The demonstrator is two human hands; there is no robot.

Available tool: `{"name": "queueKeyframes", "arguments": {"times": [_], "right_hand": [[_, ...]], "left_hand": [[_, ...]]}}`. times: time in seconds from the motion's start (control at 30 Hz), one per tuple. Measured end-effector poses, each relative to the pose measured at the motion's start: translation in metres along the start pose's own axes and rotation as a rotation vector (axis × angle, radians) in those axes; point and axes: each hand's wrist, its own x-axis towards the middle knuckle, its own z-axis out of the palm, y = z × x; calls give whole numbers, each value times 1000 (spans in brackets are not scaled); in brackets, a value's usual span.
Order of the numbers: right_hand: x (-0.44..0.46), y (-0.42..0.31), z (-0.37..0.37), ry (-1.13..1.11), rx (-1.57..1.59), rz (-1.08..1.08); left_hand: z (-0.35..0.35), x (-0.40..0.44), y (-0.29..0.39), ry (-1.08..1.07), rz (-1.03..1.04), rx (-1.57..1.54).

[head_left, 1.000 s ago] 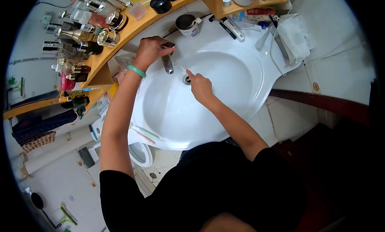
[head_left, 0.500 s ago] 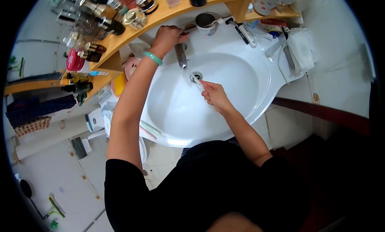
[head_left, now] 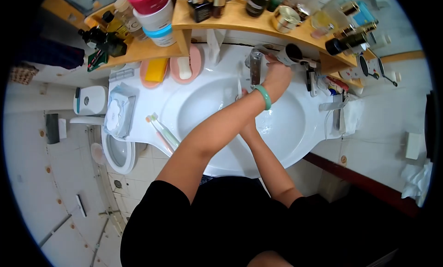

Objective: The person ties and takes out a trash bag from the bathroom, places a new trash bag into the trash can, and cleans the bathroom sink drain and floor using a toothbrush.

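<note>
Left hand (head_left: 278,76) partly curled at cup (head_left: 290,55) just right of faucet (head_left: 255,69), can't tell if gripping, right hand (head_left: 239,97) mostly hidden behind left forearm (head_left: 217,128), pinched on slim white stick (head_left: 239,84) beside faucet, over sink (head_left: 288,117), two toothbrushes (head_left: 167,133) on sink's left side.

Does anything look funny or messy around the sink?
Maybe the pale green toothbrush and pale pink toothbrush: they lie loose on the left front edge of the glossy white sink, odd because they might slide off. Nothing looks spilled or broken.
</note>
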Motion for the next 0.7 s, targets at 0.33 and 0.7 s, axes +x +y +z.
{"name": "queueKeyframes", "arguments": {"times": [0.33,0.7], "right_hand": [[60,10,51,-7,-308,484],[-35,19,31,-161,6,59]], "left_hand": [[-32,0,-19,-82,44,-72],[-41,3,-24,-173,106,-122]]}}
